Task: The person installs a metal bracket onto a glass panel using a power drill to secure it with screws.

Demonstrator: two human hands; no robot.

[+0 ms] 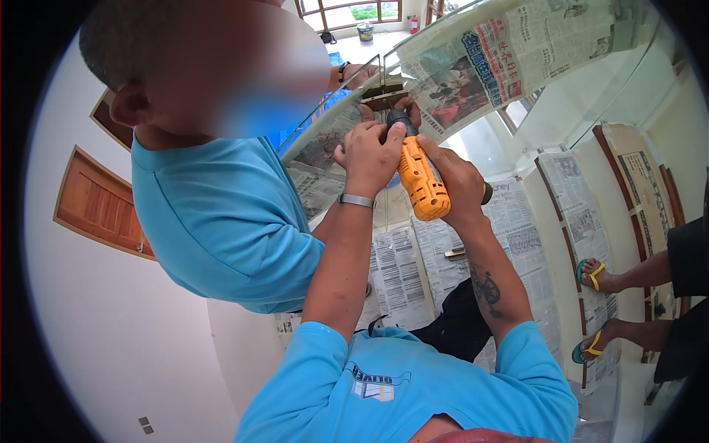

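Note:
My right hand (459, 181) is wrapped round the handle of a yellow and black power drill (422, 181). Against the drill's front end, near the black chuck, my left hand (373, 159) is closed, with a grey band on its wrist. The drill points up the view at a dark metal fitting (384, 96) at the joint between glass panels. A co-worker's hand (360, 75) is beside the fitting, and more fingers show just under it. The drill's tip is too small to make out.
A co-worker in a blue shirt (221, 214) leans in at the left. Newspaper (480, 74) covers the curved glass panel. Paper-covered stair steps (580, 207) lie at the right, where another person's sandalled feet (600, 277) stand. A wooden door (103, 203) is far left.

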